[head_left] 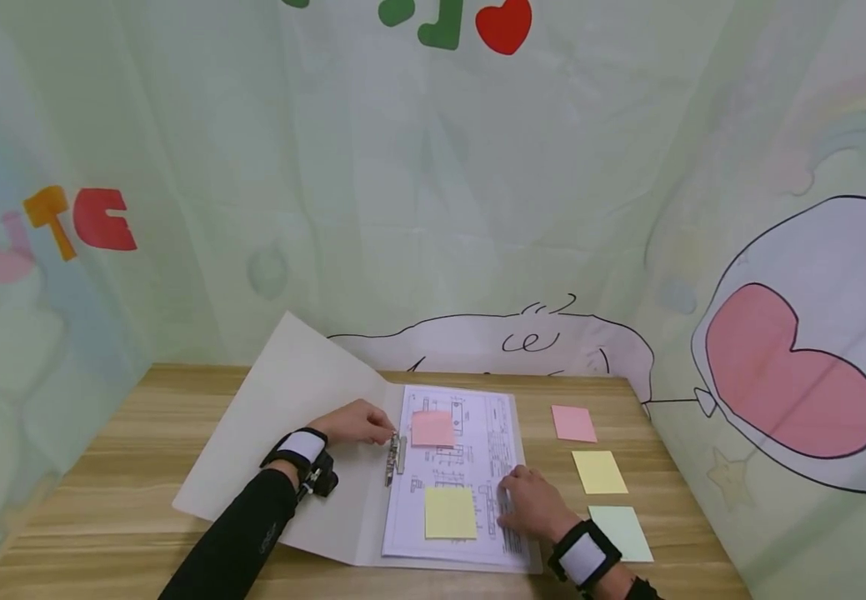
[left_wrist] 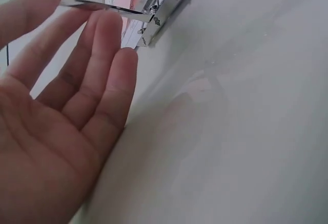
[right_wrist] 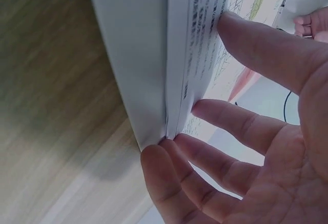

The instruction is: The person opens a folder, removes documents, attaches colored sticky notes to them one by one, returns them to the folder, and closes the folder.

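A white folder [head_left: 275, 400] lies spread on the table, its cover opened to the left. Printed technical drawings [head_left: 470, 467] fill its right side, bearing a pink sticky note [head_left: 433, 429] and a yellow sticky note [head_left: 451, 513]. At the folder's spine, my left hand [head_left: 353, 422] pinches the metal lever [left_wrist: 113, 8] of the clip [left_wrist: 164, 11] between thumb and fingertips; the lever stands raised. My right hand [head_left: 536, 504] rests at the right edge of the sheets, thumb and fingertips touching the paper and the folder's edge, fingers loosely extended.
Right of the folder, a pink sticky note [head_left: 573, 423], a yellow one [head_left: 599, 472] and a pale green one [head_left: 622, 533] form a column on the wooden table [head_left: 102, 483]. A printed curtain [head_left: 433, 183] hangs behind and at both sides.
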A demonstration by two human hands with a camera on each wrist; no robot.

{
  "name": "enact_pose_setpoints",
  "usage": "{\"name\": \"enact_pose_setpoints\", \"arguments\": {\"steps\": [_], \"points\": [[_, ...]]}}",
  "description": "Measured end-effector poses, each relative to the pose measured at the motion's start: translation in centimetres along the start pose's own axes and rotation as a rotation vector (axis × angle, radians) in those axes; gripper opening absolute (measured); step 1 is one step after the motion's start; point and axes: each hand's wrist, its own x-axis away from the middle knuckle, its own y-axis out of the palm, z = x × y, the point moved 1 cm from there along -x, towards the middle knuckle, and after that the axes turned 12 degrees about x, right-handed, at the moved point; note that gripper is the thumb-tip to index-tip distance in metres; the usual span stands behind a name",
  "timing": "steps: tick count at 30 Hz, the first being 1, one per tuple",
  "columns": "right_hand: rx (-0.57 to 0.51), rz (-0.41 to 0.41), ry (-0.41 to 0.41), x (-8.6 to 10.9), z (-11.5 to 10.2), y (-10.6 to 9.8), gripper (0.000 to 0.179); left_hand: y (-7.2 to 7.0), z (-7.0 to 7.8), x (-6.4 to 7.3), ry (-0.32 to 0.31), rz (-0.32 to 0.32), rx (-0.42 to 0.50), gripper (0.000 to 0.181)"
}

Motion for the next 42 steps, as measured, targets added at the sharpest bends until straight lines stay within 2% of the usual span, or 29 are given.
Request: {"name": "enact_pose_setpoints", "arguments": {"steps": [8,18,26,30,36,42], "points": [[0.002,0.01,-0.012,-0.1,0.0,-0.1,0.048,-0.1,0.4,0.6,0.021,-0.059,-0.06,0.02],[0.012,0.001,-0.005,-0.1,0.1,-0.2,0.048,0.6,0.2,0.4,0.081,-0.057,-0.132,0.008],[0.001,0.011,-0.01,-0.1,-0.1,-0.2,0.047,1.4,0.7,0.5,0.022,-0.059,-0.25,0.006],[0.003,0.01,-0.005,0.0,-0.2,-0.1,0.047,2.2,1.1,0.7,-0.003,-0.018,-0.328,0.005],[-0.009,-0.001,0.002,0.1,-0.3,-0.2,0.046,3.5,0.9,0.8,0.05,0.062,-0.477,0.01],[0.0,-0.002,0.015,0.1,-0.4,-0.3,0.046,4.2,0.5,1.1,0.036,0.152,-0.488,0.013]]}}
